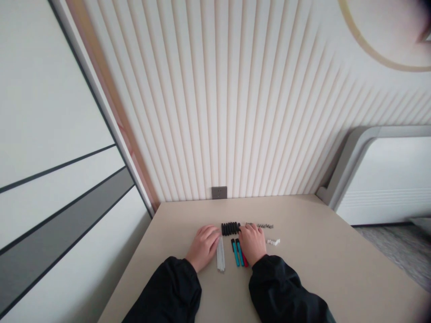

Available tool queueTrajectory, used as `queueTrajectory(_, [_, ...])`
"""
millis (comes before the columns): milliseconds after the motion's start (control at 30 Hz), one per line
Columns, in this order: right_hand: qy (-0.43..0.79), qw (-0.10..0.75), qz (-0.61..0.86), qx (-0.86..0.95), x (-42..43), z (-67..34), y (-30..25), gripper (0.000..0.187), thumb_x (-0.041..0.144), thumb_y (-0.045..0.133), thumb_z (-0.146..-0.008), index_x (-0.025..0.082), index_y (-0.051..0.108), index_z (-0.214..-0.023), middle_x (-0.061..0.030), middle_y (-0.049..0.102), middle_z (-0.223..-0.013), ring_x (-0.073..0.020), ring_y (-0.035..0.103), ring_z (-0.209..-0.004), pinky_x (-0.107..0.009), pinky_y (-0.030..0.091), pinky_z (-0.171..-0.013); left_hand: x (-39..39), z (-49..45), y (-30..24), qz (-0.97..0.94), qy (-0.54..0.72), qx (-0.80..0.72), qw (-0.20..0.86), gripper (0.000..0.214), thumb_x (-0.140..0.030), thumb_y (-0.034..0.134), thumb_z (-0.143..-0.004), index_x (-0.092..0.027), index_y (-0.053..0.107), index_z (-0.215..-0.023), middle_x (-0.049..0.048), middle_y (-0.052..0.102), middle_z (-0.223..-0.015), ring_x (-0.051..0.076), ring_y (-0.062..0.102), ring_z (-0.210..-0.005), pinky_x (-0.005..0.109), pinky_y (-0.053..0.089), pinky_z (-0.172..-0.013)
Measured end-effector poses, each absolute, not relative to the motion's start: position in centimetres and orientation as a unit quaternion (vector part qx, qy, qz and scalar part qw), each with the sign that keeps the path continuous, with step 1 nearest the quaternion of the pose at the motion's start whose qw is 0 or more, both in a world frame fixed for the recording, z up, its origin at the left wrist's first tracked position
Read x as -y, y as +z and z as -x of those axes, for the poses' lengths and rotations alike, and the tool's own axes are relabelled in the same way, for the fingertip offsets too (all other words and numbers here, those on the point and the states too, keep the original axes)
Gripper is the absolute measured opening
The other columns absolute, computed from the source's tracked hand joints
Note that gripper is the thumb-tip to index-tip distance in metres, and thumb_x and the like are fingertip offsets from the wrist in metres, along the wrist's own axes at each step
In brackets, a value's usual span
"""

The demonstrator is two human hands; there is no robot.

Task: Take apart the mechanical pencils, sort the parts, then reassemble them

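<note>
My left hand (204,246) rests on the table with its fingers bent and slightly apart, at the left end of a row of short black cylinders (230,229). Under its fingertips begins a bundle of thin whitish rods (220,256), lying lengthwise toward me. At the row's other end is my right hand (253,242), fingers curved down beside the last black pieces; I see nothing gripped in it. Two teal tubes with black ends (237,254) lie between the hands. A red tube (245,260) is partly hidden by the right hand.
Beyond the right hand lie a line of small grey pieces (266,225) and a small group of white pieces (273,242). The beige table (303,269) meets a ribbed wall with a socket (219,192). A white cabinet (67,215) stands left, a bed headboard (387,175) right.
</note>
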State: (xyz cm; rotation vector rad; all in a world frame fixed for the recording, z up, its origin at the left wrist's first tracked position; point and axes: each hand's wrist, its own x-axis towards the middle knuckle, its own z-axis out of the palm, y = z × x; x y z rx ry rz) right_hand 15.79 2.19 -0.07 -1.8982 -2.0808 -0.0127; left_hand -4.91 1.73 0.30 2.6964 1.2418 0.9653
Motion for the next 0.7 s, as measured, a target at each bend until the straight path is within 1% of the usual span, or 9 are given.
queueTrajectory(167, [0.004,0.154,0.677,0.72,-2.3,-15.8,0.2,0.018,0.018,0.052,-0.089,0.022,0.068,-0.092,-0.0078,0.069,-0.09,-0.0236,0.057,-0.096,-0.033,0.029,-0.078,-3.2,4.6,-0.1,-0.84,0.348,-0.416,0.019,0.024,-0.015,0.045,-0.093,-0.02,0.064,-0.107,0.0078,0.064,-0.105,0.022,0.058,-0.102,0.043,0.048,-0.093])
queueTrajectory(333, [-0.018,0.166,0.674,0.72,-2.0,-16.0,0.5,0.019,0.014,0.05,-0.089,0.02,0.068,-0.088,-0.0083,0.069,-0.086,-0.0236,0.057,-0.09,-0.034,0.031,-0.076,-2.7,4.7,-0.2,-0.847,0.343,-0.405,0.026,0.026,-0.015,0.044,-0.093,-0.02,0.063,-0.11,0.0075,0.064,-0.105,0.022,0.058,-0.103,0.042,0.048,-0.094])
queueTrajectory(400, [-0.034,0.19,0.666,0.72,-1.8,-16.2,0.7,0.02,0.013,0.049,-0.09,0.02,0.068,-0.09,-0.0087,0.068,-0.087,-0.0236,0.057,-0.09,-0.034,0.032,-0.076,-2.6,4.7,-0.2,-0.847,0.34,-0.408,0.026,0.027,-0.016,0.045,-0.092,-0.021,0.062,-0.113,0.0075,0.064,-0.106,0.022,0.058,-0.103,0.042,0.048,-0.094])
queueTrajectory(500, [-0.037,0.251,0.622,0.741,-1.7,-16.7,0.8,0.024,0.016,0.045,-0.093,0.021,0.067,-0.103,-0.0087,0.068,-0.091,-0.0225,0.056,-0.09,-0.034,0.035,-0.079,-2.6,4.7,-0.3,-0.843,0.343,-0.414,0.019,0.031,-0.018,0.046,-0.093,-0.022,0.058,-0.121,0.0082,0.063,-0.11,0.023,0.058,-0.105,0.043,0.049,-0.095])
queueTrajectory(600, [-0.007,0.315,0.543,0.778,-1.5,-17.0,0.5,0.03,0.02,0.041,-0.096,0.02,0.062,-0.117,-0.0088,0.067,-0.095,-0.0217,0.056,-0.089,-0.034,0.041,-0.08,-2.5,4.6,-0.4,-0.837,0.348,-0.422,0.017,0.037,-0.023,0.047,-0.094,-0.021,0.05,-0.131,0.0096,0.061,-0.114,0.024,0.057,-0.107,0.043,0.048,-0.095])
queueTrajectory(700, [0.019,0.342,0.488,0.803,-1.3,-16.9,0.2,0.031,0.023,0.041,-0.097,0.018,0.06,-0.121,-0.0086,0.067,-0.097,-0.0218,0.057,-0.089,-0.035,0.045,-0.08,-2.3,4.6,-0.5,-0.837,0.348,-0.422,0.03,0.041,-0.028,0.047,-0.095,-0.021,0.044,-0.136,0.0107,0.06,-0.115,0.024,0.056,-0.109,0.044,0.048,-0.096])
